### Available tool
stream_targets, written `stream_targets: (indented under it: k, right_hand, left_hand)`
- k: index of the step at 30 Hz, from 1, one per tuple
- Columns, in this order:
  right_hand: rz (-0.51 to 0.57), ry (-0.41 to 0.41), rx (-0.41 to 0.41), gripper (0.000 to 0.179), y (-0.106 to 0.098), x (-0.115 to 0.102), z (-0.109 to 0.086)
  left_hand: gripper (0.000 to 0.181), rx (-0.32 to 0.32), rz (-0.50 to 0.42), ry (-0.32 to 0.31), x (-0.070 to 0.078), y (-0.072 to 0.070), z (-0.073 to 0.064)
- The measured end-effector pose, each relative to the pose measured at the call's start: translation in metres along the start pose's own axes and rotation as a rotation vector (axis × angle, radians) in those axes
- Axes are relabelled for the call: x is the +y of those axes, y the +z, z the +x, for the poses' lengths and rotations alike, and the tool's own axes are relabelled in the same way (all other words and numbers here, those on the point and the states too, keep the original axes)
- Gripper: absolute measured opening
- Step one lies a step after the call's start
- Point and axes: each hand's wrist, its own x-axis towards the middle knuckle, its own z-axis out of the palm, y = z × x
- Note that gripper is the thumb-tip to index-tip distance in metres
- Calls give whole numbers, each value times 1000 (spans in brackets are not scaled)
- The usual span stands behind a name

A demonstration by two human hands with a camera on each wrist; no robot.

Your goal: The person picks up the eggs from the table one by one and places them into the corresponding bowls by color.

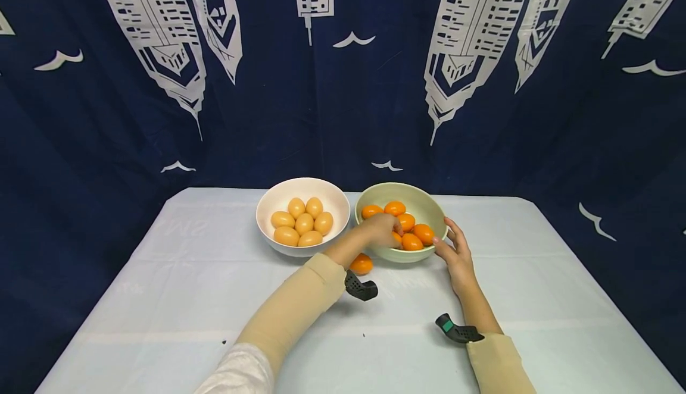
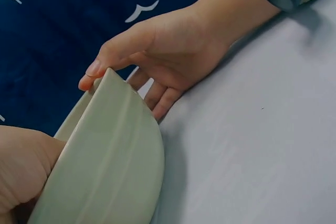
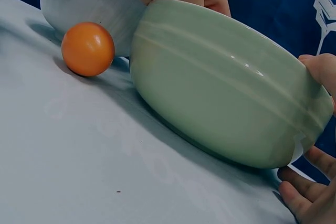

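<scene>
My left hand (image 1: 383, 231) reaches over the near left rim of the green bowl (image 1: 393, 255), fingers curled down at an orange egg (image 1: 397, 238) inside. Part of that egg is hidden by the hand. Several more orange eggs (image 1: 412, 242) lie in the bowl. At the right side, my right hand (image 1: 457, 259) grips the bowl, its thumb and fingers spread between rim and outer wall. In the left wrist view, the right hand (image 2: 173, 51) has a digit over the rim and others under the curved wall. One orange egg (image 3: 87, 49) lies on the table before the bowls.
A white bowl (image 1: 261, 218) with several light-tan eggs (image 1: 304, 224) stands just left of the green bowl. A pale cloth covers the table (image 1: 177, 299). Behind it hangs a dark blue curtain (image 1: 316, 114) with white building and bird prints.
</scene>
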Motion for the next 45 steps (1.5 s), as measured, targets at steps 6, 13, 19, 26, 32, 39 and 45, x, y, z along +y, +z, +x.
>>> stream_targets:
  k: [6,13,19,26,32,39,45]
  right_hand:
    - [2,-6,-2,64,0,0,0]
    - [11,6,-11,65,2,1,-2]
    - [7,1,-10,64,2,1,-1]
    - [-5,-2,-4,64,1,1,0]
    - [-6,-5,2,63,2,3,-1]
    - [13,-14,1,64,0,1,1]
    - [20,-5,2,65,0,2,1]
  left_hand:
    - [15,-44,9,-52,3,-2,4]
    - [17,-78,46,-65,2,0,4]
    - [30,20,118,-2,-1,3,1]
    - [24,327,-40,146,-11,15,-11]
    - [17,536,-201,235,-18,24,-27]
    - [14,662,-305,332,-24,32,-42]
    - [11,711,-399,403,-30,37,-54]
